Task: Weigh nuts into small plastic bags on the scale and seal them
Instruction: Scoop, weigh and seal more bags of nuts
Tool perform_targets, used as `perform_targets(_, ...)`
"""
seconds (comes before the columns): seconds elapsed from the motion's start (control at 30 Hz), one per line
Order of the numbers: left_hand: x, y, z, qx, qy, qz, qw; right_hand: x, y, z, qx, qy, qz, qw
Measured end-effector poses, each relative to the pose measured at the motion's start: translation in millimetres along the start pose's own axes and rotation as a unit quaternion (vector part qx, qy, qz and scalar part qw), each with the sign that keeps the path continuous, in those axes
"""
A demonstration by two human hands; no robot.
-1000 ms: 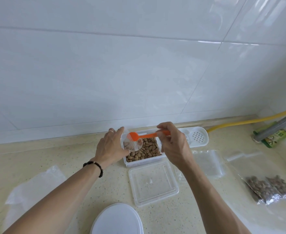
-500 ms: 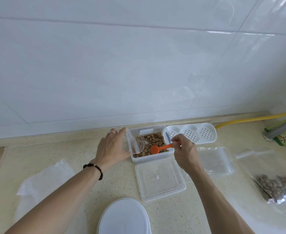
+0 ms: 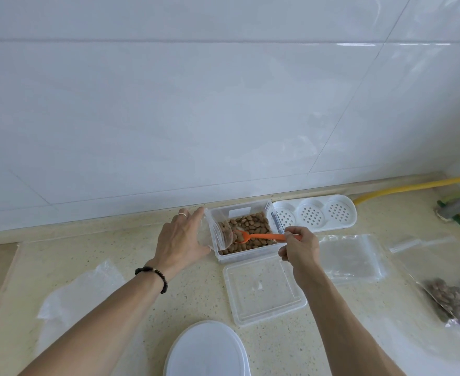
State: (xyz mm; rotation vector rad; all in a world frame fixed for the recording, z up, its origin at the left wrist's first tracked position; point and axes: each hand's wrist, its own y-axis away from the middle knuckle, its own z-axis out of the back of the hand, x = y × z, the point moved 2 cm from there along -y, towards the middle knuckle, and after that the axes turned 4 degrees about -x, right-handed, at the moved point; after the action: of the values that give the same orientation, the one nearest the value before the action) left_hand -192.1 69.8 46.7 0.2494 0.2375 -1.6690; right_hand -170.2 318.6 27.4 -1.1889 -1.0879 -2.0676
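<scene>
A clear plastic box [image 3: 273,249] of brown nuts [image 3: 253,229] stands on the counter near the wall. My left hand [image 3: 181,240] holds a small clear plastic bag [image 3: 223,237] open at the box's left edge, with a few nuts inside it. My right hand [image 3: 299,249] pinches the handle of an orange spoon [image 3: 261,236], and the spoon's bowl sits at the bag's mouth. The white round scale [image 3: 207,351] lies at the bottom edge, in front of me.
The box's clear lid [image 3: 264,291] lies just in front of it. A stack of empty zip bags [image 3: 350,259] and filled nut bags [image 3: 453,299] lie to the right. A white perforated tray [image 3: 314,218] sits by the wall, crumpled plastic [image 3: 82,291] at left.
The spoon dropped from above the bag into the nuts, then moved left to the bag's mouth. The bag came down to the box's edge.
</scene>
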Motion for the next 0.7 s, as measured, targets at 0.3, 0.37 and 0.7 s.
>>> perform_targets(0.3,-7,-11,2,0.003,-0.015,-0.003,1.000,29,5,19,0.001,-0.076,0.030,0.997)
perform_targets(0.37,-10,-13,2,0.006,-0.011,0.001,1.000,44,9,22,0.007,-0.077,0.060,0.995)
perform_targets(0.7,-21,-15,4,0.036,0.065,0.027,0.997,78,55,-1,0.141,0.178,0.380,0.897)
